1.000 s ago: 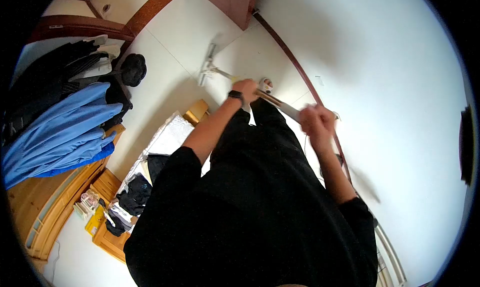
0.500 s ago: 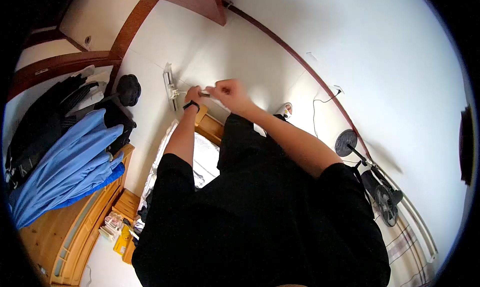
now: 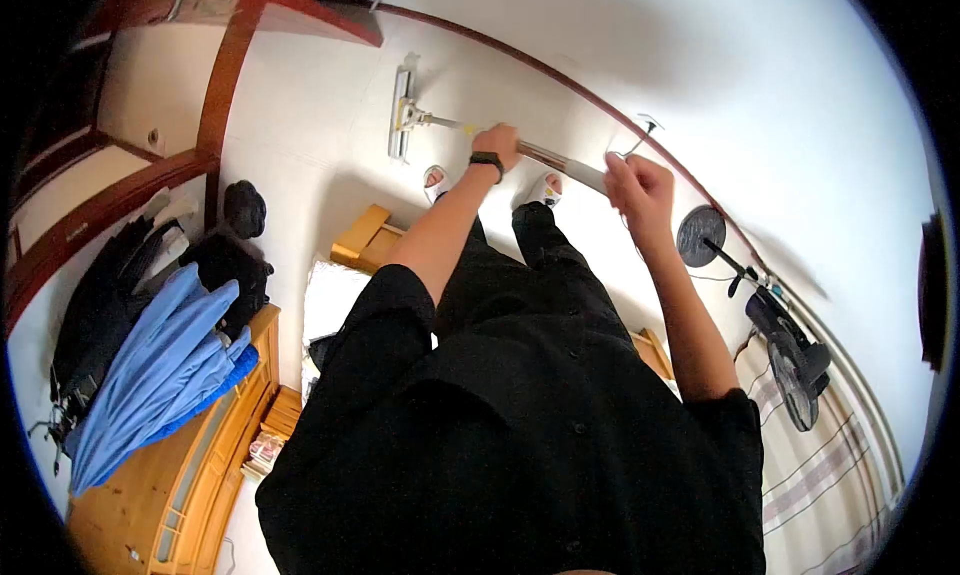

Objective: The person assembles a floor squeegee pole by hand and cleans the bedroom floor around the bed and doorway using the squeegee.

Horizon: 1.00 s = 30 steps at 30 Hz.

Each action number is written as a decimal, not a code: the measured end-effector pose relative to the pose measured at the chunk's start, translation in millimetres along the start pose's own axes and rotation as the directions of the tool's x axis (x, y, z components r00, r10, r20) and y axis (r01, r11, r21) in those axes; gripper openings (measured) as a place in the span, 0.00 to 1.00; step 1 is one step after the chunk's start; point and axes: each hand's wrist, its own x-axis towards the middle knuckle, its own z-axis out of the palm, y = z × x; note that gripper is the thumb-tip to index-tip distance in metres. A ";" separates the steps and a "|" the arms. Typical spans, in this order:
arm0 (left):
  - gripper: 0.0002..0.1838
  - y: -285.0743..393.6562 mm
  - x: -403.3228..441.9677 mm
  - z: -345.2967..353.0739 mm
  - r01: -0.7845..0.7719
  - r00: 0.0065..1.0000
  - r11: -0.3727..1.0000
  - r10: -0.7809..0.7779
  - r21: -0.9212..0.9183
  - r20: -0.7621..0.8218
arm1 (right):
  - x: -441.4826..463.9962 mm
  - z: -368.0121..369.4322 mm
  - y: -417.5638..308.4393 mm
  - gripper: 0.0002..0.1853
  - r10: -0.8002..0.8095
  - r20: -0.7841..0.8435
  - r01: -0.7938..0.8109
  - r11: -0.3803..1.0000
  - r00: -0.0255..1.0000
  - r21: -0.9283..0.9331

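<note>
A flat mop (image 3: 545, 156) stretches across the floor, its pole slanting from upper left to lower right. Its long, narrow head (image 3: 402, 113) lies on the pale floor, left of my feet. My left hand (image 3: 497, 147), with a dark band on the wrist, is closed around the middle of the pole. At the grey upper end of the pole my right hand (image 3: 641, 195) is closed, its fingers curled around the grip. Two light slippers (image 3: 546, 189) are on my feet, below the pole.
A standing fan (image 3: 790, 365) with a round black base (image 3: 701, 236) is at right, near a wall socket with a cord (image 3: 650, 127). Blue clothing (image 3: 165, 375) hangs at left over a wooden cabinet (image 3: 215, 455). A bed corner (image 3: 330, 300) and wooden frame are close to my left side.
The mop head has moved right and farther away on the floor. Both hands have moved right and farther apart along the pole. More of the pole and both slippers now show.
</note>
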 end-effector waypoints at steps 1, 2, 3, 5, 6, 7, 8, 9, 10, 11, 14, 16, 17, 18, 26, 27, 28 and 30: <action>0.17 20.5 7.8 13.7 -0.011 1.000 1.000 0.011 0.007 0.013 | -11.5 -20.2 9.0 0.23 0.016 -0.041 -0.015 1.000 0.999 0.002; 0.18 39.8 11.0 25.8 -0.055 0.998 0.998 0.054 0.013 0.042 | -24.3 -38.2 15.3 0.23 0.030 -0.074 -0.030 1.000 0.997 0.004; 0.19 58.9 9.8 34.9 -0.099 0.993 0.995 0.097 0.016 0.071 | -39.8 -55.5 25.7 0.23 0.067 -0.138 -0.066 0.998 0.988 0.016; 0.13 101.6 -0.2 49.4 -0.174 0.960 0.981 0.149 0.088 0.237 | -78.2 -82.8 42.6 0.22 0.138 -0.249 -0.119 0.989 0.958 0.092; 0.12 126.0 -9.2 47.2 -0.193 0.924 0.976 0.146 0.099 0.354 | -98.9 -94.4 45.5 0.22 0.173 -0.295 -0.132 0.979 0.940 0.154; 0.12 144.2 -14.6 59.6 -0.178 0.915 0.983 0.151 0.040 0.373 | -118.3 -106.7 45.3 0.22 0.206 -0.349 -0.157 0.974 0.914 0.164; 0.12 158.1 -22.2 85.6 -0.223 0.928 0.974 0.202 0.031 0.312 | -136.4 -118.3 45.3 0.21 0.239 -0.401 -0.182 0.968 0.884 0.175; 0.12 181.1 -29.6 80.6 -0.290 0.902 0.957 0.269 0.014 0.337 | -152.3 -133.7 44.1 0.21 0.261 -0.429 -0.177 0.958 0.865 0.227; 0.12 201.2 -37.4 79.5 -0.291 0.893 0.956 0.282 -0.028 0.350 | -165.2 -143.6 39.7 0.21 0.285 -0.455 -0.169 0.945 0.844 0.279; 0.12 215.4 -43.9 87.2 -0.325 0.884 0.944 0.327 -0.063 0.335 | -172.9 -146.1 25.2 0.22 0.231 -0.476 -0.133 0.964 0.849 0.231; 0.12 251.1 -43.7 76.3 -0.386 0.849 0.914 0.405 -0.126 0.340 | -175.5 -157.7 2.0 0.23 0.072 -0.522 -0.003 0.991 0.850 0.131; 0.12 254.4 -36.4 73.1 -0.404 0.835 0.906 0.423 -0.129 0.353 | -169.1 -152.4 -13.6 0.23 0.052 -0.506 0.019 0.991 0.861 0.133; 0.12 248.1 -34.8 69.6 -0.420 0.829 0.898 0.438 -0.128 0.347 | -165.0 -145.4 -19.1 0.23 0.046 -0.473 0.027 0.989 0.880 0.146; 0.12 239.6 -34.3 64.3 -0.436 0.824 0.891 0.452 -0.128 0.342 | -159.9 -136.1 -24.6 0.22 0.040 -0.439 0.034 0.987 0.898 0.158; 0.09 123.2 -69.8 -47.2 -0.390 0.909 0.917 0.399 -0.086 0.124 | -131.3 -28.3 -86.9 0.23 -0.088 -0.186 0.107 0.989 0.979 0.098; 0.09 105.9 -76.2 -60.4 -0.369 0.921 0.928 0.373 -0.061 0.115 | -127.8 -13.7 -89.4 0.23 -0.076 -0.156 0.093 0.990 0.985 0.106; 0.09 86.9 -82.4 -72.0 -0.346 0.932 0.938 0.348 -0.036 0.105 | -123.5 2.2 -91.1 0.23 -0.064 -0.126 0.079 0.990 0.990 0.115; 0.10 43.9 -91.3 -91.2 -0.290 0.951 0.957 0.289 -0.011 0.107 | -113.3 36.0 -92.9 0.23 -0.064 -0.048 0.067 0.995 0.997 0.077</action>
